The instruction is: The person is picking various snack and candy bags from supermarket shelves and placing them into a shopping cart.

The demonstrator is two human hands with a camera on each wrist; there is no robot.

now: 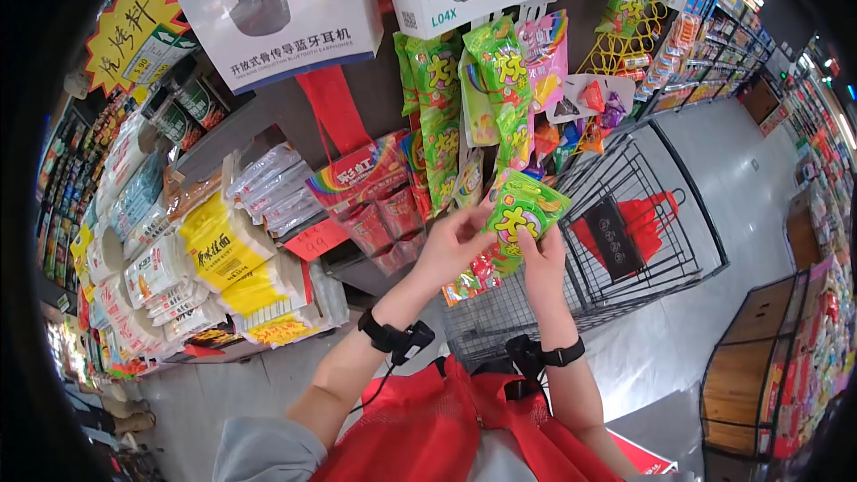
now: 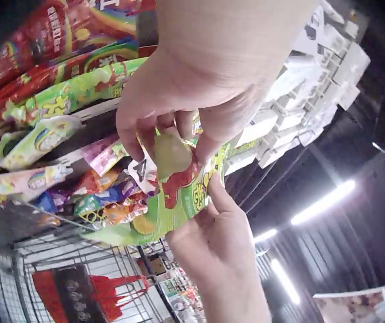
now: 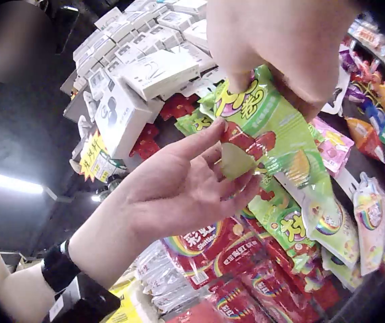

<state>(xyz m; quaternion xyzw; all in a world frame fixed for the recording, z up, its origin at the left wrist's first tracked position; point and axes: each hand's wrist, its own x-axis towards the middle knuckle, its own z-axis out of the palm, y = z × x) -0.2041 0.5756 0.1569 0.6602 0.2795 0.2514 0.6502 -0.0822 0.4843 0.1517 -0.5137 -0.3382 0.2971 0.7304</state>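
Both hands were on one green candy bag (image 1: 536, 201), held up in front of the person, near side of the hanging green packets (image 1: 437, 116). Right hand (image 1: 544, 268) pinched it, thumb on the front. Left hand (image 1: 453, 250) gripped its left edge, fingers narrow; pale-green piece (image 3: 236, 160) at those fingers, can't tell what. Red rainbow packs (image 1: 370, 183) hung to the left, yellow packs (image 1: 223, 241) farther left. Wire cart (image 1: 625, 290) stood right, white earphone box (image 1: 277, 36) far left.
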